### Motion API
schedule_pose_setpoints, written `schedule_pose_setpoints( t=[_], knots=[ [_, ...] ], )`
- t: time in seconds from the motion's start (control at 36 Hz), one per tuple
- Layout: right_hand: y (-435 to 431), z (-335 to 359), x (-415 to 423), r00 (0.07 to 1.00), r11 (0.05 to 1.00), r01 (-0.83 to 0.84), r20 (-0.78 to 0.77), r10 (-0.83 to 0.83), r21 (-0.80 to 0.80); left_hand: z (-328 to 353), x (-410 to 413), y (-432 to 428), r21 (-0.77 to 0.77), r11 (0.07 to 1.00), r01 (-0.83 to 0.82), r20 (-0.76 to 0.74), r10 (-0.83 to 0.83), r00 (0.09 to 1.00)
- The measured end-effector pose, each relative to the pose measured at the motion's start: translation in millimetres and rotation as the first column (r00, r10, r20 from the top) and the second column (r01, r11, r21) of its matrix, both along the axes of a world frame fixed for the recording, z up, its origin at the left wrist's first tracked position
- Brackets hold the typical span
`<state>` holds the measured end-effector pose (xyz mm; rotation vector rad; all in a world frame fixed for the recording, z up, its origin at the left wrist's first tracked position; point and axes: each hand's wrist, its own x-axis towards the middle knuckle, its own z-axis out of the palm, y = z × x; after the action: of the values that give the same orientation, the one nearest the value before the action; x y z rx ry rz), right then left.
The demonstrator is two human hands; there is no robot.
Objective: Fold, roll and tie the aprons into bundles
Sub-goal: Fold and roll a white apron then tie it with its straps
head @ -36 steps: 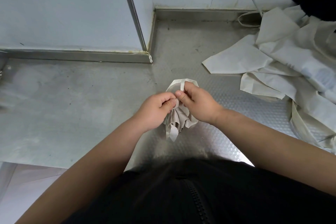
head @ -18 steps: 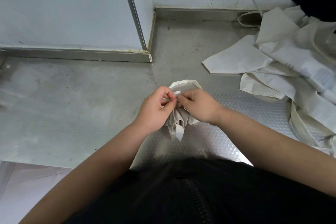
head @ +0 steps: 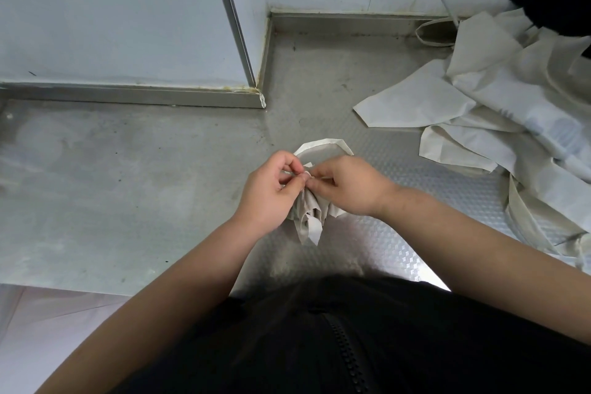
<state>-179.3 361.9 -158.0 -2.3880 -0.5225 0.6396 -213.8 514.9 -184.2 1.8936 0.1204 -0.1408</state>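
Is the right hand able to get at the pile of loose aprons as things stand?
Probably yes: bare counter lies between the right hand and the loose aprons, but its fingers must first release the bundle.

No text, label, brand or number reads anywhere. The apron pile [head: 499,99] at right has a faint bluish mark [head: 556,134] on one piece, possibly a print or logo, too blurred to read. The rolled apron bundle [head: 308,211] and the steel counter [head: 128,185] show plain surfaces.
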Motion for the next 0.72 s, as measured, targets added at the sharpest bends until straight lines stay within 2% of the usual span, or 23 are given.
schedule_pose_setpoints(
  t=[0.08,0.14,0.22,0.31,0.5,0.67,0.72],
  knots=[
    [0,0,0,0.999,0.998,0.045,-0.024,-0.044,0.043,2,-2,0,0.007,1.000,0.000,0.001,0.000,1.000],
    [1,-1,1,0.978,0.981,0.150,-0.162,-0.129,0.123,2,-3,0,0.007,1.000,-0.004,0.003,0.004,1.000],
    [4,-3,0,0.842,0.883,0.391,-0.489,-0.229,0.260,0,-3,0,0.016,1.000,-0.012,0.034,0.011,0.999],
    [6,-7,0,0.727,0.815,0.504,-0.650,-0.222,0.285,-3,-5,-1,0.065,0.998,-0.005,0.098,-0.002,0.995],
    [7,-10,1,0.688,0.773,0.560,-0.688,-0.233,0.299,-9,-5,2,0.157,0.987,-0.034,0.238,-0.004,0.971],
    [4,-10,-1,0.732,0.799,0.503,-0.655,-0.191,0.330,-9,-5,-2,0.265,0.955,-0.129,0.331,0.036,0.943],
    [1,-10,-1,0.772,0.817,0.472,-0.604,-0.201,0.332,-8,-4,-1,0.310,0.944,-0.116,0.292,0.022,0.956]
  ],
)
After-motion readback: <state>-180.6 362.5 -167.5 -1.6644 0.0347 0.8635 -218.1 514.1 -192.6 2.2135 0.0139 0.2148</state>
